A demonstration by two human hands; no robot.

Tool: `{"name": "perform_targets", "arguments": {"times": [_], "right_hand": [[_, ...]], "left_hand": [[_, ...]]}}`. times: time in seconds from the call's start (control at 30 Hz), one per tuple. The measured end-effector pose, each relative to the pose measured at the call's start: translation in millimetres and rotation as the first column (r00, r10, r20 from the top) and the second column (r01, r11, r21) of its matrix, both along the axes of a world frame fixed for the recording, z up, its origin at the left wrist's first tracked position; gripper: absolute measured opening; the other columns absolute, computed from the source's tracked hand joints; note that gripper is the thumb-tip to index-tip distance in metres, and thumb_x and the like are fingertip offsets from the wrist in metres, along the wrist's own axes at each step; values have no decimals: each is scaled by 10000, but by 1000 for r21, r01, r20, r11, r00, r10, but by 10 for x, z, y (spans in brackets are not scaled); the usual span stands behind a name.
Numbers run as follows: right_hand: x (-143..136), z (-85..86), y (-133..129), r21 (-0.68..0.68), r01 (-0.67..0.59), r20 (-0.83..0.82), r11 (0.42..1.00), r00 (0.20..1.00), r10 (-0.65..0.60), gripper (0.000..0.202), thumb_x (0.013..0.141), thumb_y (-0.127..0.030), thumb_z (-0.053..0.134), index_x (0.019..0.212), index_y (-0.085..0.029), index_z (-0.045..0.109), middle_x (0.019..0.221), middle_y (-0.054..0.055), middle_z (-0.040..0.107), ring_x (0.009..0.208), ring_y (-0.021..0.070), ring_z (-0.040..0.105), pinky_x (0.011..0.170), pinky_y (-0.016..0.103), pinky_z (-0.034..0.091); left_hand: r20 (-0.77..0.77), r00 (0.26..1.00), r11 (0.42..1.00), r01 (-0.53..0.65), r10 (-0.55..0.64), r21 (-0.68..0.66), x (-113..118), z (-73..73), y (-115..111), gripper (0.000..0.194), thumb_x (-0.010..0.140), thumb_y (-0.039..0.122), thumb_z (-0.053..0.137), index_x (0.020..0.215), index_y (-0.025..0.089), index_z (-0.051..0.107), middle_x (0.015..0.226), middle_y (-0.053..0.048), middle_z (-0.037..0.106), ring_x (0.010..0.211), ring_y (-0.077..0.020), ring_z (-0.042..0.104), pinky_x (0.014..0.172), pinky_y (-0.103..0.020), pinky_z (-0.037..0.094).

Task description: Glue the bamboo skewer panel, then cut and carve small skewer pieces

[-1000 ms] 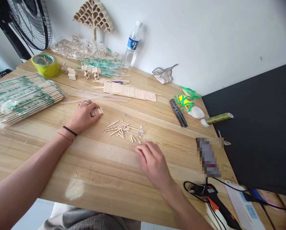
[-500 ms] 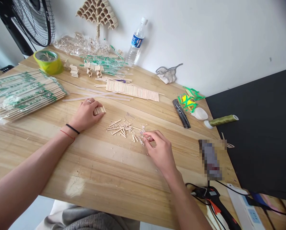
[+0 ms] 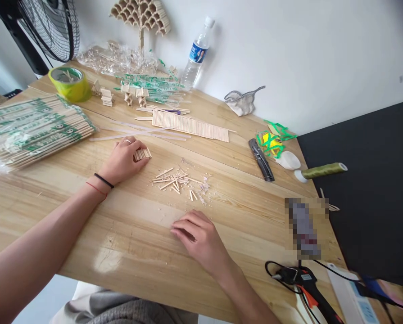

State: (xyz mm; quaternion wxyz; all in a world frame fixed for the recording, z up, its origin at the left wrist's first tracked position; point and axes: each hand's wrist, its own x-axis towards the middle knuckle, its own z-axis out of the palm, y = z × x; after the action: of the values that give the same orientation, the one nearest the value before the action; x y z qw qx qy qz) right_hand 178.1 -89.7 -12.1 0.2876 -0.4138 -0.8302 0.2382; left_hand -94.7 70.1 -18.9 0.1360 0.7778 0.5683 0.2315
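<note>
My left hand point(image 3: 123, 159) rests on the table, its fingers closed around a small panel of short wooden sticks point(image 3: 142, 154) laid side by side. Part of that panel is hidden under the fingers. Lower on the table is my right hand point(image 3: 201, 238), with thumb and fingertips brought close together and nothing visible in them. A loose pile of cut stick pieces point(image 3: 174, 179) and crumbs lies between the two hands. Pale purplish scraps point(image 3: 204, 185) sit at the pile's right side.
A long stick panel point(image 3: 189, 125) lies behind the pile, near small stick models point(image 3: 133, 94). Bagged sticks point(image 3: 35, 130) and yellow tape point(image 3: 69, 85) are at left. A bottle point(image 3: 196, 54) stands by the wall. Right: a black tool point(image 3: 261, 159), thread spool point(image 3: 323, 171), glue gun point(image 3: 305, 281) with cord.
My right hand has drawn back from the scraps beside the pile, moving left and toward me. My left hand stays on the small stick panel. The view has shifted slightly.
</note>
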Motion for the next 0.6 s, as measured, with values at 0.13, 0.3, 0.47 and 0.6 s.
{"name": "perform_targets", "arguments": {"times": [0.13,0.3,0.47,0.6], "right_hand": [[-5,-28,45,145,-67,117,987,992,51,154,975,-73,626,868,-182,651,816,19,690,767,170,584,748,343,436],[-21,-24,121,203,-140,245,969,965,88,215,1016,-90,554,829,-179,609,797,20,648,749,172,544,739,341,407],[-37,-45,195,241,-160,377,957,924,60,235,1036,-84,486,845,-180,586,830,41,625,749,191,526,756,358,404],[87,75,351,271,43,301,962,945,-127,215,1049,-117,475,879,-201,577,847,45,632,749,197,529,746,347,412]], "left_hand": [[-3,1000,1000,4,-4,-2,-5,1,3,294,878,401,620,1067,184,681,1089,-110,666,1097,-318,612,1005,-478,458],[3,1000,1000,6,-6,1,-9,-6,-1,303,880,403,618,1073,178,680,1093,-116,667,1111,-324,607,1011,-482,458],[-5,1000,1000,3,-3,10,-6,-13,-6,313,885,405,609,1084,175,683,1123,-124,670,1126,-322,608,1024,-482,453],[-8,1000,1000,5,-5,-2,-5,-9,-6,309,886,408,608,1083,181,681,1129,-124,670,1133,-319,606,1022,-477,454]]}}
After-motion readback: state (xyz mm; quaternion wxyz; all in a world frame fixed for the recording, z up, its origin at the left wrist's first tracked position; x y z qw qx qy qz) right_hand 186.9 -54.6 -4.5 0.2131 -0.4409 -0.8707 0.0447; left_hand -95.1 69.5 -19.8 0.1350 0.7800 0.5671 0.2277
